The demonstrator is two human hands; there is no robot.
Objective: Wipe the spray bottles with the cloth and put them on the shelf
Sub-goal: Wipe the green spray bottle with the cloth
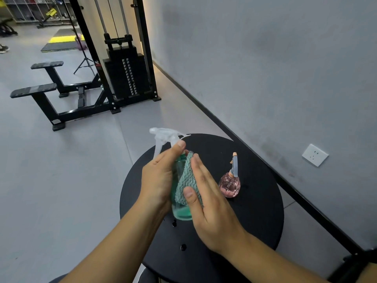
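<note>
Right now the left hand (161, 176) grips a green spray bottle (180, 209) above a round black table (255, 211), fingers curled round the far side of the body and the thumb lying along the neck just below the clear white trigger head (163, 134). The bottle leans, its head pointing toward 11 o'clock and its base toward 5 o'clock. A little green liquid sits in the bottom of it.

The right hand (208, 203) presses a teal cloth (187, 180) against the near side of the bottle. Its fingers are straight and close together, laid flat over the cloth, with the thumb resting on the cloth's lower edge. The cloth is sandwiched between palm and bottle, folded up against the plastic.

At 3 o'clock from the hands, a small round pink spray bottle (229, 185) stands upright on the table, apart from the right hand, with a grey pump and a tan tip.

Beyond the table, at 11 o'clock, a black weight-stack machine (126, 74) stands on the grey floor (61, 170). A white wall socket (315, 155) sits on the grey wall (265, 58) at 2 o'clock.
</note>
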